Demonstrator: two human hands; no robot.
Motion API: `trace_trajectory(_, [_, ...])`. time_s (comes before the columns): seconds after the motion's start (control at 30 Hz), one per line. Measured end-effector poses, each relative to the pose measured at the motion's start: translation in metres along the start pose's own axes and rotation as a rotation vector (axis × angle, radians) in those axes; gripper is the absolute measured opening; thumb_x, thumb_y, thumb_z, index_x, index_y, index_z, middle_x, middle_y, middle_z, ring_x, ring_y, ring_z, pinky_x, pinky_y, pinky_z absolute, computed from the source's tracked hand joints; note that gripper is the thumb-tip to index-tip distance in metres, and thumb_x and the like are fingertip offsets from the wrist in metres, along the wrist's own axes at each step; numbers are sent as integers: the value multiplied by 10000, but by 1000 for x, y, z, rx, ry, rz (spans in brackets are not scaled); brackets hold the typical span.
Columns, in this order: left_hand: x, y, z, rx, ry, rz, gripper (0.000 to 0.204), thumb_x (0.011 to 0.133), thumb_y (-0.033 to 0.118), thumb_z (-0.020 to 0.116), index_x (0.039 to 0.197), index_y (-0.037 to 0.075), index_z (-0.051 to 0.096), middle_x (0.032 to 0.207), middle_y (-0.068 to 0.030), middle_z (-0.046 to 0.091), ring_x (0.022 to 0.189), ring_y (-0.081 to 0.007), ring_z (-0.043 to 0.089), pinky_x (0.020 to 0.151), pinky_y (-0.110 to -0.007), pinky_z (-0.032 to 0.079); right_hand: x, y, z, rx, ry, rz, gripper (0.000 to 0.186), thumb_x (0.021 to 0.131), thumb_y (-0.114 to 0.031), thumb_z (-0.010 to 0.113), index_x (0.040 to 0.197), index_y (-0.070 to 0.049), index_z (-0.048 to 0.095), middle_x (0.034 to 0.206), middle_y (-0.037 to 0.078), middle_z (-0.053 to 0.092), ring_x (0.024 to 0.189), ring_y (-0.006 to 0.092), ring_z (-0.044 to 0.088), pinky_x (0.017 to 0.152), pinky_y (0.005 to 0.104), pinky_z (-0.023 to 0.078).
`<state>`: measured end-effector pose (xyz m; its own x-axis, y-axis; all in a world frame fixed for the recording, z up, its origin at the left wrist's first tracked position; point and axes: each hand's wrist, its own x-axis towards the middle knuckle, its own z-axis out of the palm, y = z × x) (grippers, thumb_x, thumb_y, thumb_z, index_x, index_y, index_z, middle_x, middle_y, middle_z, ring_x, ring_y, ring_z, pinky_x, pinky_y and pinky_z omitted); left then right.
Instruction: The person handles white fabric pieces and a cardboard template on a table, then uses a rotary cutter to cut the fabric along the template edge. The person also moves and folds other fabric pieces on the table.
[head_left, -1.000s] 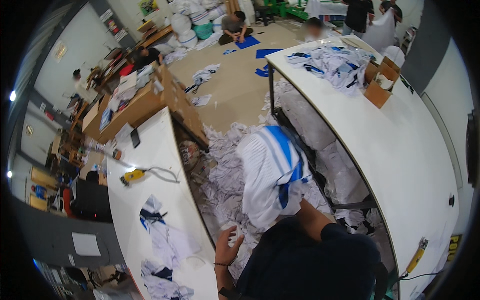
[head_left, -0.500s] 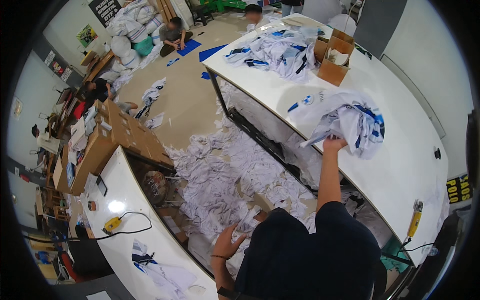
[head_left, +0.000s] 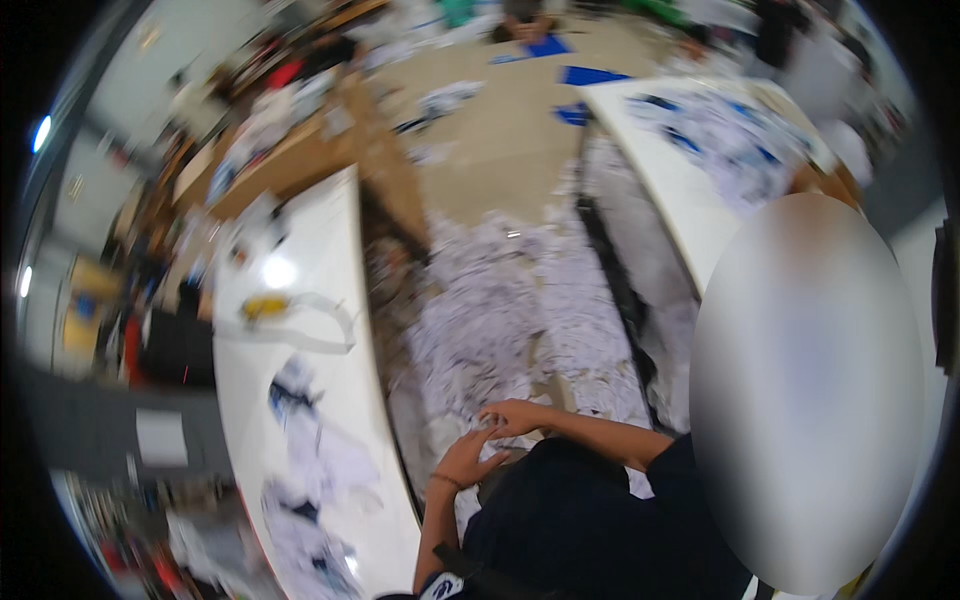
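My left hand, with a bracelet at the wrist, is open, thumb apart from its fingers. My right hand meets the fingertips of my left hand in front of my dark-clothed body; its fingers are blurred, and whether they hold anything small I cannot tell. Beyond both hands lies a spread of white fabric scraps between two white tables. The left table carries white and navy cloth pieces and a yellow corded tool. The right side of the picture is covered by a large blurred oval.
Cardboard boxes piled with cloth stand beyond the left table. The right table holds a white and blue cloth heap. Blue pieces lie on the floor. Several people work at the back.
My right hand has left the white and blue cloth bundle it held over the right table and moved left and down to my left hand. The view has turned and is now smeared.
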<state>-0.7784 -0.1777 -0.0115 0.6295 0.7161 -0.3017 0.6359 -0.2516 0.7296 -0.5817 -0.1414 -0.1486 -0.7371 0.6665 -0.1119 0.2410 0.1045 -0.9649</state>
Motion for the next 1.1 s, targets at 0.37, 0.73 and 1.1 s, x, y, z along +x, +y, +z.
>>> trace_trajectory(0.37, [-137, -41, 2, -249, 486, -416, 600, 928, 451, 638, 1358, 43, 541, 1215, -226, 630, 1127, -367, 602, 984, -421, 466, 78, -29, 51, 203, -291, 388, 443, 895, -352, 726, 1224, -72, 630, 969, 103, 691, 830, 189, 686, 674, 323, 544])
trace_trajectory(0.73, [-290, -163, -24, -340, 974, -831, 495, 902, 408, 682, 1222, 32, 636, 1082, -154, 703, 935, -256, 702, 823, -357, 553, 139, -60, 134, 120, -205, 445, 414, 893, -283, 724, 1200, -24, 621, 915, 97, 697, 758, 157, 676, 619, 295, 515])
trace_trajectory(1.1, [-328, -318, -36, 100, 1298, -869, 494, 766, 335, 776, 1192, 119, 651, 1230, -167, 573, 1139, -385, 534, 962, -506, 459, 177, -110, 228, 84, -141, 307, 375, 898, -226, 711, 1210, -36, 631, 938, 91, 705, 741, 146, 663, 669, 297, 533])
